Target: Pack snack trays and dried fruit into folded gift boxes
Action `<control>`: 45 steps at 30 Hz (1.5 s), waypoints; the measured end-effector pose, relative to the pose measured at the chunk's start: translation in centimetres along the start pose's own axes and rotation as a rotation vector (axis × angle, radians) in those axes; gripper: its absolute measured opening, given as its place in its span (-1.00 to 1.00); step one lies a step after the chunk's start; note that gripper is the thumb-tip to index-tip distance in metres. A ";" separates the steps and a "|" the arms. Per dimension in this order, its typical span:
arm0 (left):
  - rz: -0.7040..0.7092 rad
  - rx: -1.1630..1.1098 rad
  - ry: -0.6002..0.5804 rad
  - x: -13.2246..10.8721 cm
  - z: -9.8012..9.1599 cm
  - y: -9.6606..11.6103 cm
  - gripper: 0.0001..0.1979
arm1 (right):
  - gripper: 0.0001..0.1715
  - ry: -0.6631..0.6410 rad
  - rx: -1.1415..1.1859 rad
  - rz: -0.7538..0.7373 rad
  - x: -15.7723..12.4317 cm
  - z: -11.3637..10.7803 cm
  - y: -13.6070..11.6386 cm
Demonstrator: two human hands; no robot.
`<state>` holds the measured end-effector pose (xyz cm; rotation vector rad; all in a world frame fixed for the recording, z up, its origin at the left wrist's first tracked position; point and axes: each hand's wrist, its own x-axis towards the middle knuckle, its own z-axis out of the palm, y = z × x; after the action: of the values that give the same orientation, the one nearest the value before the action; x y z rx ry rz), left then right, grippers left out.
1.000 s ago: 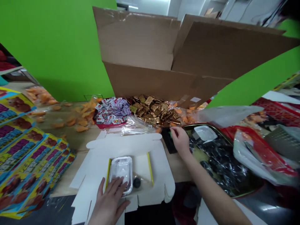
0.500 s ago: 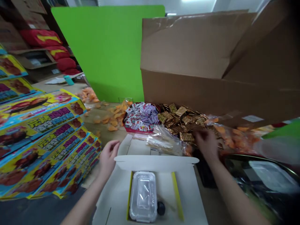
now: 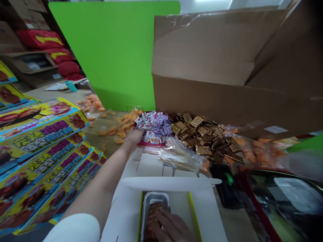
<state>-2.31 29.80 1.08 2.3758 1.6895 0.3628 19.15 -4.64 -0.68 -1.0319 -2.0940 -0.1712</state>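
Observation:
My left hand (image 3: 136, 136) reaches to the left edge of a red tray (image 3: 151, 145) heaped with small white and purple sachets (image 3: 155, 126); its fingertips are hidden or blurred there. My right hand (image 3: 174, 227) is closed on a gold-brown foil packet (image 3: 153, 218), down over a clear-lidded foil container (image 3: 145, 215). That container sits in the left part of an open white cardboard box (image 3: 209, 211) with yellow inner edges. My right hand covers the box's lower middle.
A heap of gold packets (image 3: 199, 131) lies right of the sachets, behind bagged wooden sticks (image 3: 176, 154). Stacked printed boxes (image 3: 50, 151) stand left. Orange pieces (image 3: 126, 122) lie about the sachets. A large brown carton (image 3: 202, 50) and green board (image 3: 113, 50) rise behind; a black object (image 3: 224, 188) sits right.
My right hand has moved from the gold packet heap down to the foil container, bringing a packet. My left hand has gone forward from the box flap to the sachets.

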 end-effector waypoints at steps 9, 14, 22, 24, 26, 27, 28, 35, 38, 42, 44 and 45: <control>-0.177 -0.572 0.412 -1.9 -2.4 2.5 -0.67 | -0.51 -0.480 0.004 -0.062 -2.1 1.0 0.7; -0.080 -0.928 0.772 -14.3 -8.6 7.2 -0.65 | -0.68 -0.429 0.029 0.188 -1.6 -2.3 -0.4; 0.074 -0.399 0.097 -32.2 -2.4 14.4 -0.79 | -0.61 -0.182 -0.090 0.589 -5.3 -7.2 1.4; 0.139 -0.241 -0.072 -31.4 0.4 15.0 -0.81 | -0.59 -0.198 -0.101 0.650 -5.8 -7.0 1.6; 0.159 -0.126 -0.084 -30.6 1.5 15.2 -0.75 | -0.56 -0.225 -0.086 0.687 -6.1 -6.5 1.5; 0.157 -0.083 -0.061 -30.5 1.6 15.3 -0.70 | -0.53 -0.234 -0.074 0.706 -6.4 -6.2 1.3; 0.158 -0.050 -0.048 -30.6 1.5 15.4 -0.66 | -0.51 -0.240 -0.058 0.723 -6.6 -5.9 1.0; 0.337 0.070 -0.159 -32.9 2.7 14.7 -0.42 | -0.46 -0.235 0.069 0.819 -7.8 -5.8 -0.2; 0.416 0.107 -0.111 -32.7 3.6 13.8 -0.41 | -0.53 -0.165 0.079 0.803 -7.4 -7.6 1.6; 0.511 0.180 -0.011 -32.0 4.0 12.8 -0.38 | -0.66 -0.081 -0.142 0.770 -4.9 -10.1 8.7; 0.545 0.205 0.041 -31.8 3.9 12.7 -0.37 | -0.68 -0.159 -0.307 0.790 -2.7 -10.9 13.9; 0.560 0.211 0.068 -31.8 3.9 12.7 -0.37 | -0.68 -0.220 -0.378 0.816 -1.5 -11.3 16.8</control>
<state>0.23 -4.43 -1.33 3.0057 1.0977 0.3640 38.42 0.71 2.56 -2.1247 -1.6819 -0.0384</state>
